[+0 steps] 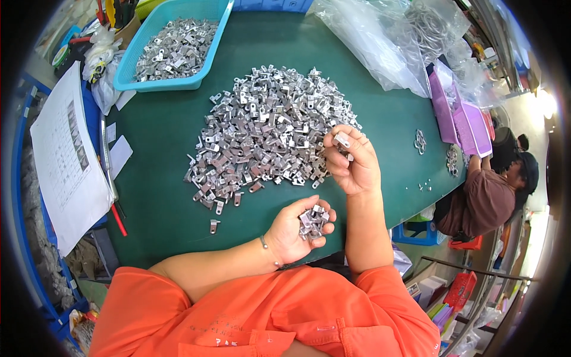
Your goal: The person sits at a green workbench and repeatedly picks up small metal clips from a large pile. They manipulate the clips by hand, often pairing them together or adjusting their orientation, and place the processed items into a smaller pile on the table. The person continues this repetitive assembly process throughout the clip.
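brackets, small and metal, lie in a broad heap (273,125) in the middle of the green tabletop (160,202), straight ahead of the person and beyond the left hand (291,232). the right hand (355,160) is the nearer of the two, raised at the heap's right-hand edge and overlapping it in this view; whether its knuckles touch the pile cannot be told. its thumb and fingertips pinch one pinched bracket (342,141), whose long axis seems to slant from upper left down to lower right, and more metal shows below it within the curled fingers, though how many pieces cannot be told. the left hand sits closer to the body, lower and to the left of the right one, palm up and cupped, its fingers curled round a loose handful (313,222) of the same parts; a gap parts the two hands. the pieces are dull silver-grey with brighter glints, short and bent, with a flat tab pierced by a round hole, and in the heap they point every way. one stray bracket (214,226) lies apart, near the heap's lower left edge, its tab toward the person. a turquoise basket (172,85) at the far left holds many similar pieces.
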Tool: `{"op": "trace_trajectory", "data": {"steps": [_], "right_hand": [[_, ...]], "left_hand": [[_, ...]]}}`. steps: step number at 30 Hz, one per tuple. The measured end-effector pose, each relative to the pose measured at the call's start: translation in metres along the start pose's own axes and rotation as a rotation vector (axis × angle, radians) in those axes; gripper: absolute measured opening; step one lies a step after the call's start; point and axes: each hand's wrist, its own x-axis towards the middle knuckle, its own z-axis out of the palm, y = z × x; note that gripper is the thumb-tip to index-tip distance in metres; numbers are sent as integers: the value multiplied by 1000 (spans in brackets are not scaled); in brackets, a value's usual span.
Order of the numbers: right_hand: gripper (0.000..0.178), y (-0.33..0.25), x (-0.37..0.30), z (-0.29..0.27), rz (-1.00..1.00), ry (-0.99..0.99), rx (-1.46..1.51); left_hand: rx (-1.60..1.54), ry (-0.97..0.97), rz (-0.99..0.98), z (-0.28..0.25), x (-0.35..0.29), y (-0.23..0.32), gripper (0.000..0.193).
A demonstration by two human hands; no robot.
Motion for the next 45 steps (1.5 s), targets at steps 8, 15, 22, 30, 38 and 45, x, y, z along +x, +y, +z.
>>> {"op": "trace_trajectory", "data": {"steps": [8, 15, 22, 30, 38, 45], "right_hand": [[9, 11, -4, 11, -215, 196, -466], [10, 12, -6, 12, -276, 172, -482], [8, -12, -5, 11, -171, 221, -193], [9, 21, -3, 42, -476, 3, -2023], [8, -5, -12, 22, 123, 282, -502], [10, -9, -24, 17, 171, 192, -291]], "left_hand": [[2, 0, -2, 1, 0, 0, 28], [13, 6, 1, 1, 0, 0, 28], [9, -7, -13, 0, 0, -2, 27], [36, 11, 9, 0, 1, -1, 27], [31, 3, 7, -1, 2, -2, 28], [22, -39, 42, 0, 2, -1, 33]]}}
